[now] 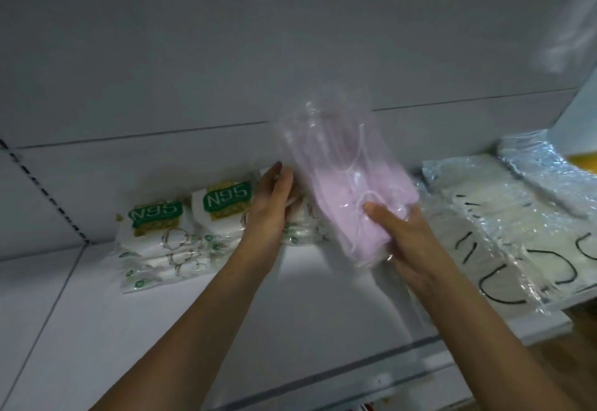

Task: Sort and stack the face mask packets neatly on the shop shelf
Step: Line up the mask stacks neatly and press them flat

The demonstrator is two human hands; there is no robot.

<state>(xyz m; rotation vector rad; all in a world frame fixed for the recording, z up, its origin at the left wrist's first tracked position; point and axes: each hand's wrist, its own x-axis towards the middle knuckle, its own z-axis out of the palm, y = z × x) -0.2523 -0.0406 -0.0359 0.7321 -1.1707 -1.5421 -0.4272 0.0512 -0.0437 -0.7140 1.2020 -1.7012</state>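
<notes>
Pink mask packet [352, 184] is being gripped at its lower end by the right hand [400, 236], lifted off the shelf [307, 297], probably for sorting. The left hand [274, 200] is pressing straight fingers on the N95 packets [193, 216], apparently steadying that stack.

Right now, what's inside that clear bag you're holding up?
Pink masks with white loops fill the lower bag; its top looks empty. The right hand covers one corner.

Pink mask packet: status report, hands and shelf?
Right hand grips pink mask packet, held above shelf. Left hand on N95 packets. Clear packets at right; bare shelf between.
</notes>
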